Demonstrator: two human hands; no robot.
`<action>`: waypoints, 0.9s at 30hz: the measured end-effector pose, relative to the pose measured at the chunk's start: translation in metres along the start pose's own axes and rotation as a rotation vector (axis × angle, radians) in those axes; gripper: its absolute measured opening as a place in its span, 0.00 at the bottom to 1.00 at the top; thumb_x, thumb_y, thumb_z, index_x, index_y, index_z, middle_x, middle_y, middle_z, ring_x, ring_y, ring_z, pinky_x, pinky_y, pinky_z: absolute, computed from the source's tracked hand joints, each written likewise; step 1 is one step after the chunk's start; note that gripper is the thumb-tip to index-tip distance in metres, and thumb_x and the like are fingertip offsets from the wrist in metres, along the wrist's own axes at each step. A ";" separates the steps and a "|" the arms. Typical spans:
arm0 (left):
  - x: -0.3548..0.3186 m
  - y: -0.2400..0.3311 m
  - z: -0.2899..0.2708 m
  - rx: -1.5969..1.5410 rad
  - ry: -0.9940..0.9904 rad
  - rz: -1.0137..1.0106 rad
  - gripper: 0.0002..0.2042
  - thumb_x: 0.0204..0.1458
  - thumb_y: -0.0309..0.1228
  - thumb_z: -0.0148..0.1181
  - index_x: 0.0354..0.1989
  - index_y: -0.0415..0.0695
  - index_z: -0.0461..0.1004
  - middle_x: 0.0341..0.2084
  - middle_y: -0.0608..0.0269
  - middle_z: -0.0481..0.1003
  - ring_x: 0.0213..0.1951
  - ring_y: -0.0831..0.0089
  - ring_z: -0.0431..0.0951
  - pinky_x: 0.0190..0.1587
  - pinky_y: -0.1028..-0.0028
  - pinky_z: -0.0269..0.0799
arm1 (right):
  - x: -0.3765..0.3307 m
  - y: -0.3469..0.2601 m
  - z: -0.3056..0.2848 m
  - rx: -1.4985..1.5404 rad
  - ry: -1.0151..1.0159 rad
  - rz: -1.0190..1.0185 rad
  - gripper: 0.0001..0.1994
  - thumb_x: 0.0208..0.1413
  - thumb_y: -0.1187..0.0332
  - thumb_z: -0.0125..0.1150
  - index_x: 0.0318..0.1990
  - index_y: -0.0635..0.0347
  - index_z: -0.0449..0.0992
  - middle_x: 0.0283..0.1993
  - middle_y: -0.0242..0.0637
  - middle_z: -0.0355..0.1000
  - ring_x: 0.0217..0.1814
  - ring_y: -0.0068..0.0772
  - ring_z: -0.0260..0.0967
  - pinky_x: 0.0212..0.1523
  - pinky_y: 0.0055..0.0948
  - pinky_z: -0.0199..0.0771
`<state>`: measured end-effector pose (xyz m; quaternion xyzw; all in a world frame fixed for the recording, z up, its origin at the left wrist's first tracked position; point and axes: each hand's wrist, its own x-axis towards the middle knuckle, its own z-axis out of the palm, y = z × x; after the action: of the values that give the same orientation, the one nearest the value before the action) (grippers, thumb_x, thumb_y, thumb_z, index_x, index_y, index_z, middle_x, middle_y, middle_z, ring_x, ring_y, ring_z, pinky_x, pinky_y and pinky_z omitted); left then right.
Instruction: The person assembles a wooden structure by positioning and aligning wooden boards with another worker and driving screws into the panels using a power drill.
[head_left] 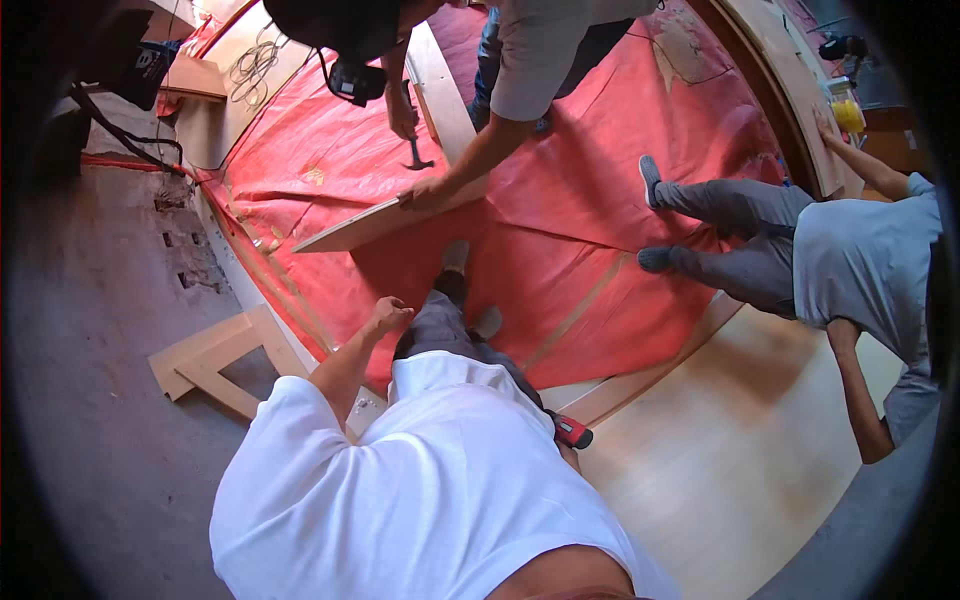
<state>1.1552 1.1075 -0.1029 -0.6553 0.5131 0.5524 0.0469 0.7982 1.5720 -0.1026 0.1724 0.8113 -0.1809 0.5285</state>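
My left hand (391,314) is held out in front of my left hip, its fingers curled in; whatever they hold, if anything, is too small to make out. At my right side a red-and-black power tool (572,430) sticks out past my white shirt. A strip of my right forearm (570,457) shows just below it; the hand appears to be around the tool, but my shirt hides the fingers. Ahead, a co-worker steadies a wooden board (375,225) with one hand and has a claw hammer (416,155) in the other.
Red sheeting (590,300) covers the floor, with a long pale plank (440,95) beyond the board. Left of me lies a wooden frame (230,360) on concrete. A second co-worker (860,260) stands at the right, beside a large pale panel (720,450). Coiled cable (255,68) lies far left.
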 end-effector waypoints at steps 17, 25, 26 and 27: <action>-0.010 -0.047 0.006 0.021 0.042 -0.039 0.25 0.38 0.40 0.66 0.43 0.35 0.73 0.40 0.46 0.74 0.44 0.60 0.74 0.46 0.69 0.70 | -0.073 -0.093 0.005 -0.057 -0.007 -0.105 0.09 0.42 0.72 0.56 0.34 0.62 0.74 0.33 0.34 0.71 0.34 0.28 0.68 0.37 0.28 0.67; -0.017 -0.043 0.012 0.032 0.054 -0.062 0.25 0.39 0.40 0.66 0.43 0.35 0.73 0.41 0.48 0.74 0.45 0.59 0.74 0.47 0.69 0.69 | -0.045 -0.060 -0.004 -0.115 0.026 -0.134 0.12 0.42 0.73 0.57 0.37 0.62 0.73 0.33 0.36 0.71 0.35 0.31 0.69 0.37 0.30 0.69; -0.016 -0.043 0.013 0.039 0.048 -0.064 0.24 0.39 0.40 0.66 0.42 0.36 0.73 0.41 0.48 0.74 0.45 0.60 0.74 0.47 0.69 0.69 | -0.043 -0.058 -0.003 -0.110 0.019 -0.136 0.12 0.42 0.73 0.57 0.38 0.62 0.73 0.33 0.36 0.71 0.35 0.31 0.69 0.38 0.30 0.69; -0.016 -0.044 0.014 0.042 0.046 -0.064 0.24 0.39 0.40 0.66 0.42 0.36 0.73 0.41 0.48 0.74 0.45 0.60 0.74 0.47 0.69 0.69 | -0.040 -0.055 -0.003 -0.103 0.014 -0.136 0.12 0.42 0.73 0.57 0.38 0.62 0.73 0.33 0.36 0.71 0.35 0.31 0.69 0.38 0.30 0.69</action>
<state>1.1798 1.1463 -0.1178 -0.6826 0.5043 0.5246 0.0665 0.7854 1.5219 -0.0581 0.0907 0.8330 -0.1730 0.5176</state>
